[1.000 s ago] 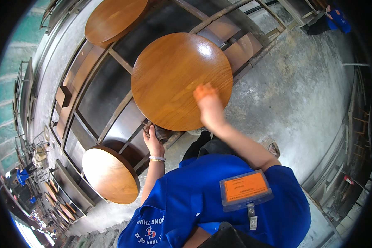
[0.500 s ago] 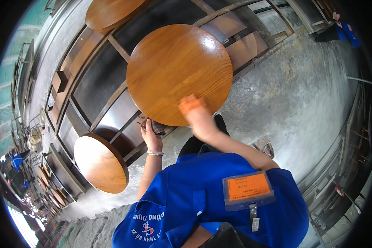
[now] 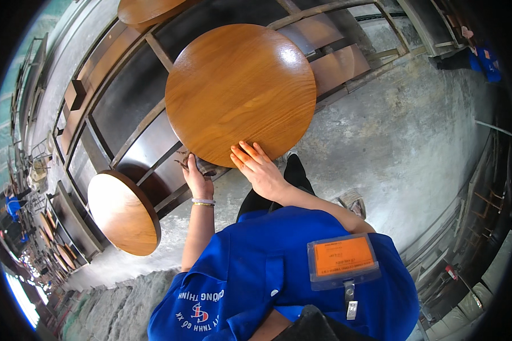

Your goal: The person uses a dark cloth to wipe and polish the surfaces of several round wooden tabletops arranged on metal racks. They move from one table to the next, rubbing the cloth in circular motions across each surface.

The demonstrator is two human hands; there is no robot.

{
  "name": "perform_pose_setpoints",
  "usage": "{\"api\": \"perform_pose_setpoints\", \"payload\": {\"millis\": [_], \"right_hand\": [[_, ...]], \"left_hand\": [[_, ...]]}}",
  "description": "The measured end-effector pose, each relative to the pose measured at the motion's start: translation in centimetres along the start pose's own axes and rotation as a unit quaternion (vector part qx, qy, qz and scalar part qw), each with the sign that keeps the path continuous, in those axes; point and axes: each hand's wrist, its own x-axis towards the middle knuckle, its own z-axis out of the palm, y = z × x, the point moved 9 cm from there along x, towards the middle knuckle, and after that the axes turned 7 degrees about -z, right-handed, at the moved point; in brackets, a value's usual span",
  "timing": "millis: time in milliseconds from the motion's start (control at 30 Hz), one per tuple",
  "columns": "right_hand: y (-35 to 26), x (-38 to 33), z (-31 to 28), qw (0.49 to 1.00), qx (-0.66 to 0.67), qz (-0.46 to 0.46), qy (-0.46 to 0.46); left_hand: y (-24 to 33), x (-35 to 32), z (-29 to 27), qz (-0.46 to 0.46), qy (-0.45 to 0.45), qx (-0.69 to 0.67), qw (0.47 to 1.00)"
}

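A round, glossy brown wooden tabletop lies in front of me on a frame. My right hand rests on its near edge, fingers stretched out and stained orange, with nothing in them. Just left of it, my left hand is closed around a dark, crumpled cloth beside the tabletop's near-left rim. Part of the cloth is hidden by the fingers and the tabletop.
Another round wooden top leans at the left, and one more lies at the far left. A long metal rack carries brown panels. At the far right is a person in blue.
My right hand, blurred over the tabletop before, has come slightly nearer and left to the edge, fingers now spread. The left hand keeps the cloth. The whole view has shifted slightly.
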Motion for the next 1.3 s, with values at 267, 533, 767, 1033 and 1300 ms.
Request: {"api": "perform_pose_setpoints", "payload": {"millis": [267, 533, 767, 1033, 1300], "right_hand": [[11.7, -5.6, -8.9, 0.952, -0.211, 0.187, 0.118], [1.9, 3.4, 1.2, 0.997, 0.03, -0.012, 0.063], [22.3, -6.3, -17.6, 0.911, -0.241, 0.213, 0.259], [3.2, 7.6, -0.8, 0.998, 0.004, -0.057, 0.0], [26.6, -1.7, -18.3, 0.939, -0.142, 0.232, 0.211]], "left_hand": [[-0.1, -0.1, -0.5, 0.014, 0.018, 0.014, 1.0], [0.4, -0.4, 0.1, 0.028, 0.021, -0.004, 0.999], [0.3, -0.6, -0.1, 0.033, 0.012, 0.002, 0.999], [0.0, -0.5, -0.1, 0.056, 0.034, -0.03, 0.997], [-0.4, -0.6, -1.0, 0.067, 0.059, -0.011, 0.996]]}}
